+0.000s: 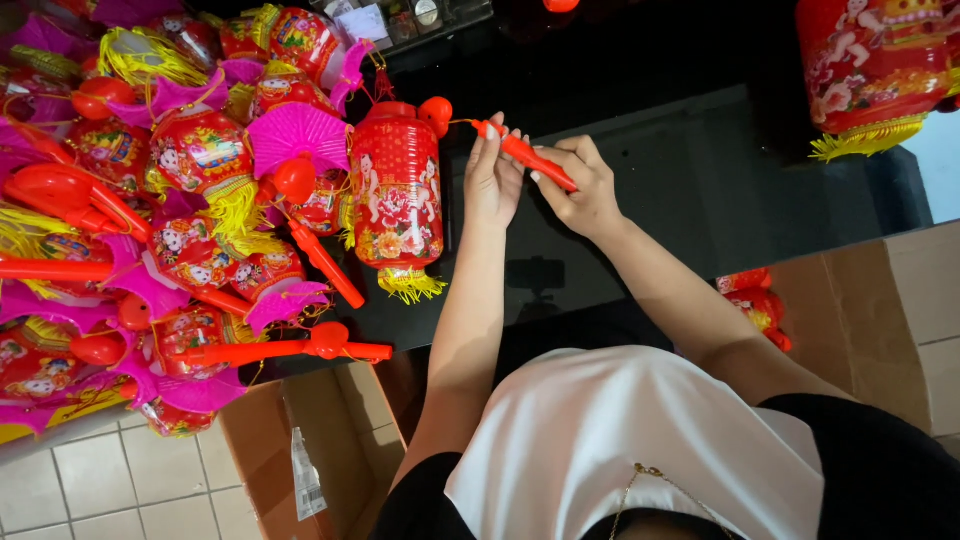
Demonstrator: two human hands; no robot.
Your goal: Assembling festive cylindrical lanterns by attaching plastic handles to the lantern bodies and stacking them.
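Both hands meet over the black counter (640,180), near its middle. The left hand (494,180) pinches one end of a red plastic stick (525,155), fingers curled around it; the right hand (580,190) grips the other end in a closed fist. A thin cord runs from the stick to a red cylindrical lantern (397,195) lying just beside the left hand. A heap of pink and red lanterns (170,200) covers the counter's left end.

lantern (397,195) on table (700,180) | lantern pile (160,220) left | hands (540,180) right
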